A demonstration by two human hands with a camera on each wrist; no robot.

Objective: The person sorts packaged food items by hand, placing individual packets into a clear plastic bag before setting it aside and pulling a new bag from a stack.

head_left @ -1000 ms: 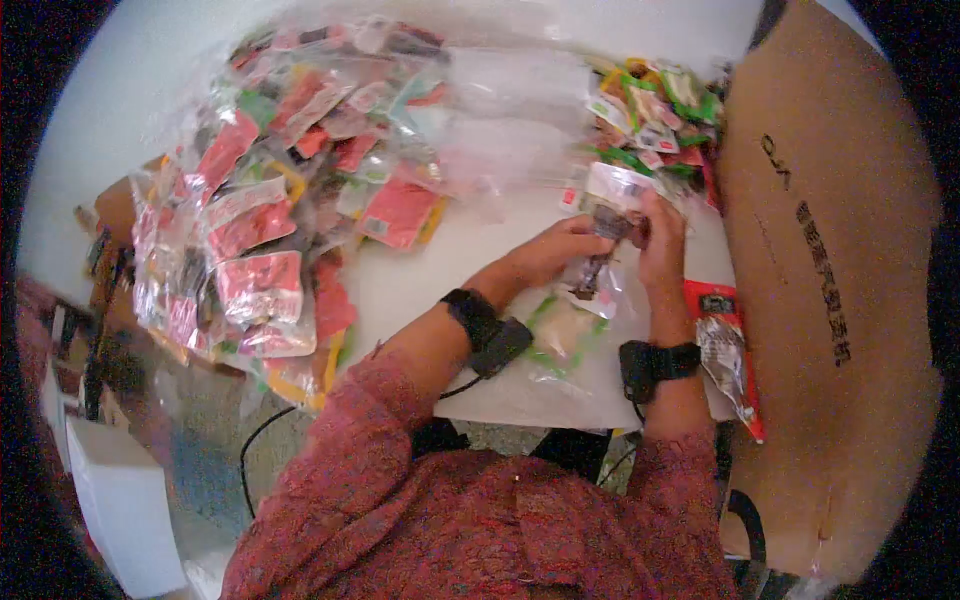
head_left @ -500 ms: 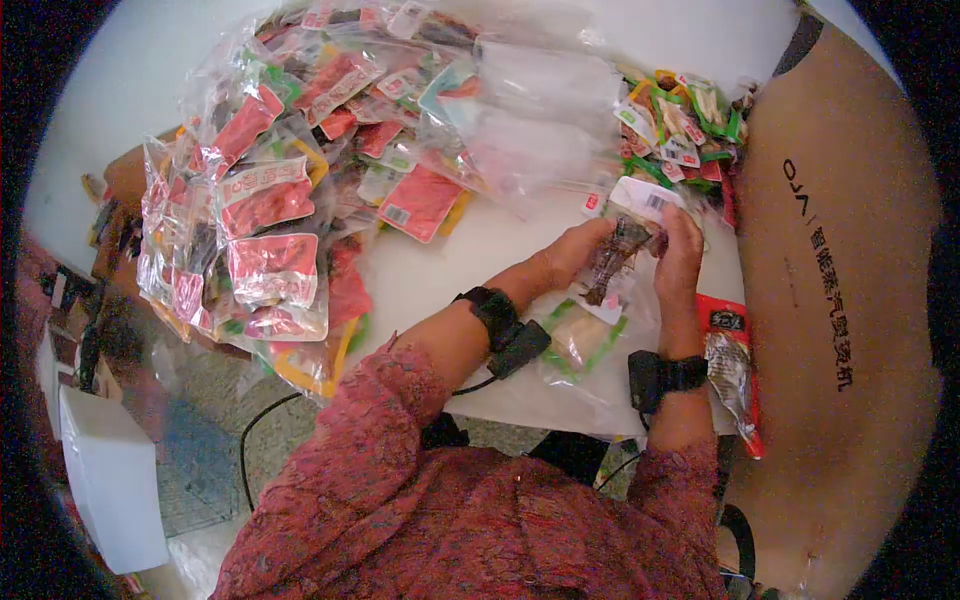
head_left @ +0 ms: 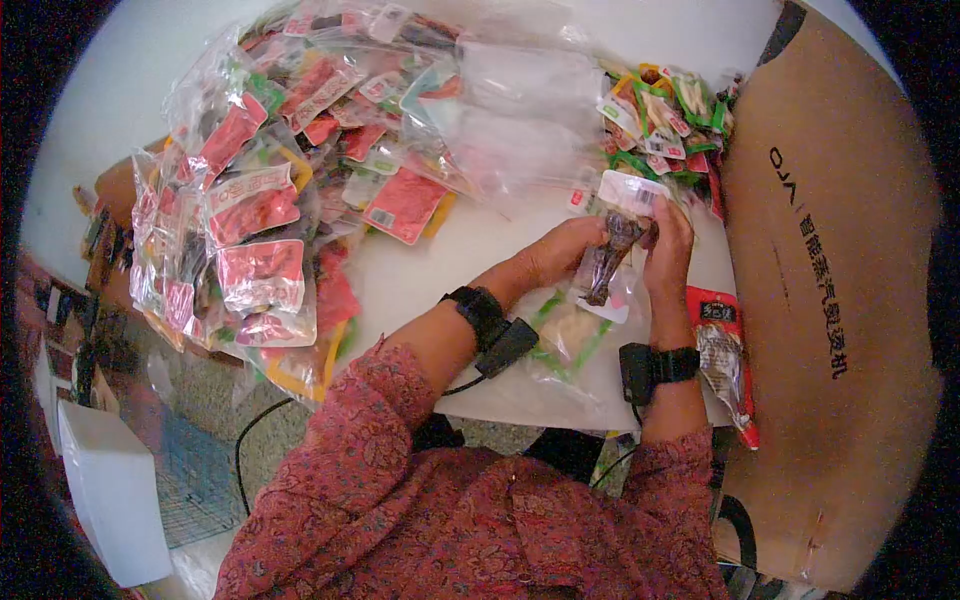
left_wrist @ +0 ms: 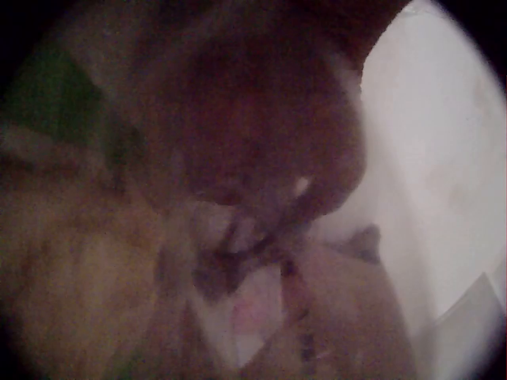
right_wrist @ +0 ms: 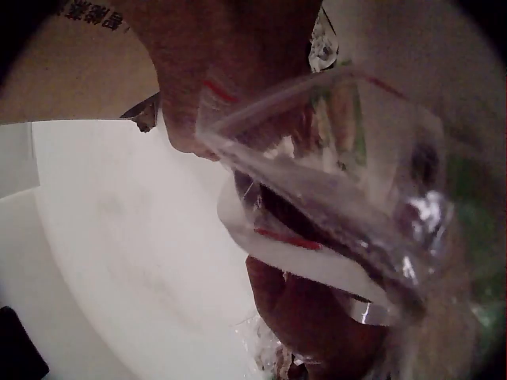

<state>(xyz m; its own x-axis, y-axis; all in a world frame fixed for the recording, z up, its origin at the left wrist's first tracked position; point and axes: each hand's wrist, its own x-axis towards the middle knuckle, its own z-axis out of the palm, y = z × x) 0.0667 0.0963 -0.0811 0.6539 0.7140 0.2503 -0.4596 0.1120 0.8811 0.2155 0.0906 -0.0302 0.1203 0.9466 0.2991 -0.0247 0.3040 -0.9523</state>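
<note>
Both hands hold a clear-packed dark brown drumstick (head_left: 610, 255) with a white barcode label at its top end. My left hand (head_left: 560, 250) grips its left edge, the fingertips partly hidden behind the pack. On the other side, my right hand (head_left: 670, 240) pinches the upper right edge near the label. Below the drumstick lies a clear bag with a green-edged pack of pale food (head_left: 570, 335). Close up in the right wrist view, clear plastic film (right_wrist: 317, 178) crosses in front of the right hand (right_wrist: 230, 63). The left wrist view is dark and blurred.
A large heap of red-labelled food packs (head_left: 260, 210) in clear bags covers the table's left side. Clear plastic bags (head_left: 530, 100) lie at the back, beside a smaller pile of packs (head_left: 665, 120). A red and silver pack (head_left: 722, 360) rests by the tall cardboard box (head_left: 830, 300).
The head view shifted and swung back slightly. Both hands keep their grip on the drumstick pack, which now shows more sharply, its narrow end pointing toward the body.
</note>
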